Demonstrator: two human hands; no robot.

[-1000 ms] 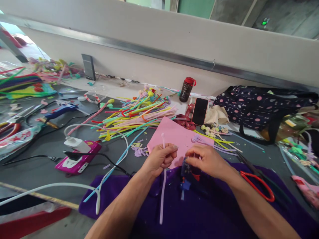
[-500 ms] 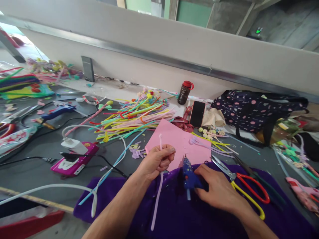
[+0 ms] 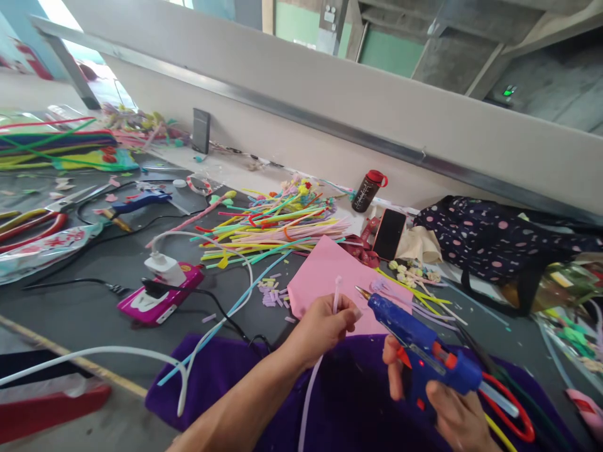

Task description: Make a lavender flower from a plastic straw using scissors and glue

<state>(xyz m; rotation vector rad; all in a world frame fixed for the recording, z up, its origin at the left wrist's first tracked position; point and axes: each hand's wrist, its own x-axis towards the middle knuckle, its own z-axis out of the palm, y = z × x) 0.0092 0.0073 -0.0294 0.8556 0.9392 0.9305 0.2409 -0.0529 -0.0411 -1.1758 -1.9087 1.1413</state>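
Note:
My left hand [image 3: 327, 329] pinches a pale lilac pipe cleaner [image 3: 309, 395], whose upper tip stands out above the fingers while the long end hangs below. My right hand [image 3: 438, 392] is wrapped round the handle of a blue hot glue gun [image 3: 419, 336]. Its nozzle points left toward the pipe cleaner's tip, apart from it, and a clear glue stick juts from the back. Beneath both lies a pink sheet [image 3: 320, 270] with several lilac pipe cleaners [image 3: 424, 304] on its right side. Purple cloth [image 3: 358, 383] covers the table's near edge.
A heap of coloured pipe cleaners [image 3: 277, 232] lies behind the sheet, beside small cut pieces [image 3: 273, 295]. A magenta power strip [image 3: 160, 298] with cables is at left. Red-handled scissors [image 3: 511, 402] lie under the glue gun. A bottle [image 3: 366, 191], phone [image 3: 390, 233] and bag [image 3: 490, 242] stand behind.
My right hand has picked up the glue gun from the cloth and turned its nozzle leftward. My left hand still holds the lilac pipe cleaner. The camera view has shifted slightly.

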